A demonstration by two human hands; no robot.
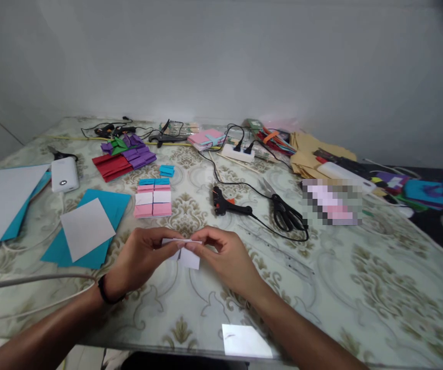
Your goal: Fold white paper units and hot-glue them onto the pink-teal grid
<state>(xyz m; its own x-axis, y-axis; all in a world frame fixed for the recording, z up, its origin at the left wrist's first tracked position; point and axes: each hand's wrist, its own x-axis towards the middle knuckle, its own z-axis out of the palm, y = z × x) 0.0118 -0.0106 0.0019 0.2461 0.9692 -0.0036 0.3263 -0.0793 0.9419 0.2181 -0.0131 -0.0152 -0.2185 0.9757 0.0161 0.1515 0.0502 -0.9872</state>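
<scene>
Both hands worked on a small white folded paper piece (190,258), nearer the person than the black glue gun with an orange trigger (229,206) and left of it. Left hand (140,257), dark band at wrist: thumb and fingers pinched the paper's upper edge from the left. Right hand (221,257): thumb and fingers gripped the same edge from the right, fingertips nearly meeting. Couldn't tell if the paper touched the pale floral-patterned tabletop (329,308). Left of the glue gun: stacked pink, white and blue folded paper strips (163,198); farther left, a white square paper sheet (88,228) lay on larger blue paper sheets (115,205). Just right of the gun: black-handled metal scissors (276,200), partly open. Beyond it: a white plastic power strip (237,153) with black plugs inserted. Nearer and right: a clear plastic ruler (278,254).
</scene>
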